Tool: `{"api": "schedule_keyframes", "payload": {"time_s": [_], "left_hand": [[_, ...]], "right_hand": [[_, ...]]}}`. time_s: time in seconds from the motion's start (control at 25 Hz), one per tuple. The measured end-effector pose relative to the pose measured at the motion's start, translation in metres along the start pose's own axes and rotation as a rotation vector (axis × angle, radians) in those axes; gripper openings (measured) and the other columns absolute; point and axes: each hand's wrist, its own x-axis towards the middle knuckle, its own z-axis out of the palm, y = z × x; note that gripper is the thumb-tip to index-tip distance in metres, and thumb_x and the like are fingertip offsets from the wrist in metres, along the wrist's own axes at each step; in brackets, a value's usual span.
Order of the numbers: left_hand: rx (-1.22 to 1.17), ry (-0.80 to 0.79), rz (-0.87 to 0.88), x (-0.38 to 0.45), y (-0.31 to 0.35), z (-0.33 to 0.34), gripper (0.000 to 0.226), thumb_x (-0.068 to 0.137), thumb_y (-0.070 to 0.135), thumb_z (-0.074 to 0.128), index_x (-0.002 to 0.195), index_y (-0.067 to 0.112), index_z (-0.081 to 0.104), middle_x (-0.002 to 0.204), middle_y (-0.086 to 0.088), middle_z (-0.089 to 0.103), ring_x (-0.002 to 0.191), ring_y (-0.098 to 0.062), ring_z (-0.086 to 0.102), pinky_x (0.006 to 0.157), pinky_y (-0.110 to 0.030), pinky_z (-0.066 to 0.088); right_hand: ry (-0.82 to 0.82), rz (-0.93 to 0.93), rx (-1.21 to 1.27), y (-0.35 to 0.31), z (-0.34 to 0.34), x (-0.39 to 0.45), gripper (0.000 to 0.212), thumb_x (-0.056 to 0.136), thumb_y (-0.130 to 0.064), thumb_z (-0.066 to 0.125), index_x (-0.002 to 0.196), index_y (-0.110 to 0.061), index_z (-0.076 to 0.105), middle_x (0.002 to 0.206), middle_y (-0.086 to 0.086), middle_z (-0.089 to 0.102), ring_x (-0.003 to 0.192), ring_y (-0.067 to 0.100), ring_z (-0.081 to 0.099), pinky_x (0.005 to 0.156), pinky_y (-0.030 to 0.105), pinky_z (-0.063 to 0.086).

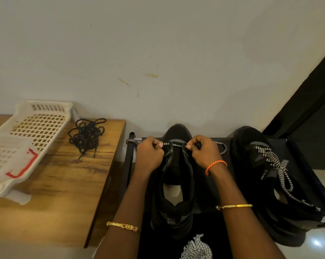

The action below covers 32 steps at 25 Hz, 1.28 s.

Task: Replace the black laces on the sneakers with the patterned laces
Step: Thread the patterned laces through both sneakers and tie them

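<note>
Patterned lace [177, 145] stretched across middle sneaker [173, 176], left hand [150, 153] and right hand [202, 152] pinching its ends

You've got two supports here. Wooden table [64, 193], left: white plastic basket [27, 139] tipped at its far-left corner, black laces [86, 136] bundled nr the far edge. Black rack [221, 146], right: unlaced sneaker [173, 202] at middle, laced sneaker [266, 176] twd its right edge.
</note>
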Motion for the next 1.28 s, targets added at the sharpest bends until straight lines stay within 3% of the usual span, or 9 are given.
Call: {"api": "schedule_keyframes", "payload": {"time_s": [0.28, 0.44, 0.52, 0.64, 0.72, 0.8, 0.92, 1.04, 1.28], "left_hand": [[-0.143, 0.013, -0.143, 0.006, 0.000, 0.004, 0.006, 0.094, 0.005, 0.048, 0.092, 0.005, 0.054, 0.094, -0.004, 0.059, 0.085, -0.012, 0.056, 0.064, -0.018, 0.042], [-0.304, 0.013, -0.283, 0.013, -0.014, 0.006, 0.010, 0.092, 0.008, 0.050, 0.087, 0.007, 0.059, 0.098, -0.013, 0.066, 0.098, -0.026, 0.063, 0.079, -0.034, 0.052], [-0.287, -0.029, -0.250, 0.010, -0.012, 0.001, 0.006, 0.091, 0.012, 0.056, 0.096, 0.009, 0.059, 0.100, -0.007, 0.063, 0.102, -0.023, 0.061, 0.083, -0.034, 0.052], [-0.123, 0.027, -0.003, 0.006, -0.001, -0.007, 0.030, 0.089, 0.019, 0.064, 0.116, 0.019, 0.052, 0.114, 0.004, 0.052, 0.102, -0.012, 0.052, 0.086, -0.030, 0.044], [-0.162, 0.066, 0.201, 0.001, 0.014, -0.009, 0.015, 0.088, 0.022, 0.066, 0.103, 0.023, 0.063, 0.099, 0.004, 0.061, 0.082, -0.006, 0.057, 0.078, -0.029, 0.047], [-0.328, -0.078, 0.257, -0.006, 0.031, -0.006, 0.007, 0.087, 0.021, 0.068, 0.094, 0.021, 0.070, 0.084, 0.004, 0.070, 0.073, -0.004, 0.063, 0.072, -0.021, 0.049], [-0.432, -0.250, 0.222, -0.011, 0.041, 0.001, 0.021, 0.082, 0.023, 0.073, 0.102, 0.017, 0.072, 0.090, -0.003, 0.074, 0.087, -0.011, 0.070, 0.086, -0.025, 0.054], [-0.377, -0.176, 0.209, -0.007, 0.038, 0.004, 0.031, 0.080, 0.019, 0.075, 0.110, 0.012, 0.070, 0.082, -0.005, 0.074, 0.072, -0.008, 0.067, 0.080, -0.022, 0.054], [-0.283, -0.124, 0.242, 0.003, 0.026, -0.003, 0.017, 0.083, 0.015, 0.072, 0.100, 0.011, 0.073, 0.075, 0.002, 0.070, 0.055, 0.004, 0.057, 0.068, -0.017, 0.047]], "right_hand": [[-0.028, 0.001, 0.065, 0.004, 0.000, 0.001, 0.013, 0.088, -0.005, 0.060, 0.082, -0.016, 0.060, 0.087, -0.002, 0.062, 0.084, 0.010, 0.055, 0.065, 0.014, 0.039], [-0.041, 0.026, 0.101, 0.009, -0.001, 0.007, 0.022, 0.087, 0.005, 0.053, 0.087, -0.015, 0.060, 0.090, -0.003, 0.061, 0.091, 0.012, 0.057, 0.083, 0.022, 0.046], [-0.030, 0.042, 0.225, 0.009, -0.005, 0.012, 0.031, 0.085, 0.013, 0.048, 0.084, -0.017, 0.058, 0.091, -0.001, 0.064, 0.093, 0.016, 0.062, 0.088, 0.026, 0.050], [-0.080, 0.036, 0.568, -0.002, -0.021, 0.013, 0.036, 0.088, 0.020, 0.039, 0.096, -0.009, 0.060, 0.101, 0.007, 0.066, 0.085, 0.004, 0.066, 0.077, 0.015, 0.052], [-0.142, -0.040, 0.662, -0.006, -0.030, 0.009, 0.027, 0.090, 0.013, 0.048, 0.104, -0.005, 0.062, 0.101, 0.006, 0.067, 0.086, 0.003, 0.067, 0.078, 0.016, 0.054], [-0.167, -0.090, 0.605, -0.009, -0.032, 0.003, 0.016, 0.089, 0.002, 0.057, 0.102, -0.001, 0.065, 0.095, 0.009, 0.069, 0.080, 0.004, 0.069, 0.076, 0.018, 0.056], [-0.080, -0.168, 0.199, -0.012, -0.026, -0.003, 0.018, 0.090, -0.016, 0.061, 0.096, -0.002, 0.072, 0.078, 0.006, 0.069, 0.063, -0.002, 0.064, 0.067, 0.016, 0.051], [0.011, -0.332, -0.256, -0.013, -0.024, -0.006, 0.021, 0.089, -0.026, 0.063, 0.098, -0.012, 0.075, 0.086, 0.008, 0.059, 0.079, 0.014, 0.056, 0.071, 0.025, 0.045], [-0.008, -0.393, -0.341, -0.017, -0.019, -0.008, 0.022, 0.087, -0.029, 0.064, 0.102, -0.016, 0.074, 0.109, 0.003, 0.049, 0.107, 0.022, 0.038, 0.086, 0.031, 0.040]]}}
